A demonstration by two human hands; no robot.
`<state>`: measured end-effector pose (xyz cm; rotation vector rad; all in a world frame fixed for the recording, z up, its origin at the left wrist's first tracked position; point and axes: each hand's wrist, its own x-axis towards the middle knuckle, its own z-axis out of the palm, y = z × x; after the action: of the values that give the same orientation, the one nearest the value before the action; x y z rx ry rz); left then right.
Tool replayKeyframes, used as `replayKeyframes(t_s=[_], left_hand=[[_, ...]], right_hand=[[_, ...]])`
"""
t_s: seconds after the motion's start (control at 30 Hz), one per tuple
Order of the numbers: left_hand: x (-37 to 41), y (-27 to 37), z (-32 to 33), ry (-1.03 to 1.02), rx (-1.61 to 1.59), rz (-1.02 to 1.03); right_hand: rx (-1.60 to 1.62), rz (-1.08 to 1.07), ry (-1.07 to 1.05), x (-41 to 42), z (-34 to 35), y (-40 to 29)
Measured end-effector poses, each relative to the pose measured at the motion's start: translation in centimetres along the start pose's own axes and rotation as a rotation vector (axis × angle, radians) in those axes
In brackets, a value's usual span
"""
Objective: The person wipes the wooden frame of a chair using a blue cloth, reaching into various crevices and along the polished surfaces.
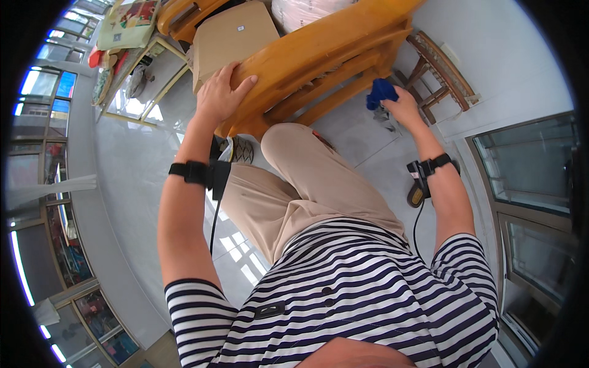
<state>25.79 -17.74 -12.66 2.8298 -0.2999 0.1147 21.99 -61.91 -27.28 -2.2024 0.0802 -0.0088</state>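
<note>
My left hand (223, 94) rests on the end of an orange-brown wooden bench (317, 39), its thumb apart from the fingers and nothing in its grasp. Close beside those fingers is a cardboard box (232, 39). Over at the bench's right side, my right hand (405, 108) grips a bunched dark blue cloth (382, 93). Just below the cloth, a crumpled grey item (384, 118) is visible; whether it hangs from the hand or lies on the floor, I cannot tell.
A small wooden stool (441, 69) stands against the right wall. Behind the box is a white plastic-wrapped bundle (306, 14). A glass-topped table (152, 85) holds bags at the upper left. A patterned basket (241, 149) sits by my knee, and a slipper (415, 195) lies under my right arm.
</note>
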Motion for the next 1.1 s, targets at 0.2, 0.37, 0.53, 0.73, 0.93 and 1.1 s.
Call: replayKeyframes(t_s=[0.2,0.37,0.53,0.73,0.93,1.1], left_hand=[[0.2,-0.1,0.1,0.035,0.024,0.019],[0.2,0.5,0.2,0.049,0.019,0.003],[-0.4,-0.2,0.3,0.083,0.011,0.015],[0.3,0.6,0.7,0.113,-0.01,0.038],[-0.3,0.0,0.7,0.145,0.052,0.021],[-0.1,0.1,0.8,0.14,0.057,0.004]], right_hand=[[-0.38,-0.304,0.068,9.7,6.6,0.6],[-0.67,-0.394,0.036,12.4,12.5,1.7],[-0.622,-0.575,-0.236,7.8,19.0,-5.6],[-0.305,-0.916,-0.029,5.6,29.0,-7.6],[-0.207,-0.881,-0.075,4.9,27.8,-8.9],[-0.337,-0.738,-0.12,5.1,29.3,-8.6]])
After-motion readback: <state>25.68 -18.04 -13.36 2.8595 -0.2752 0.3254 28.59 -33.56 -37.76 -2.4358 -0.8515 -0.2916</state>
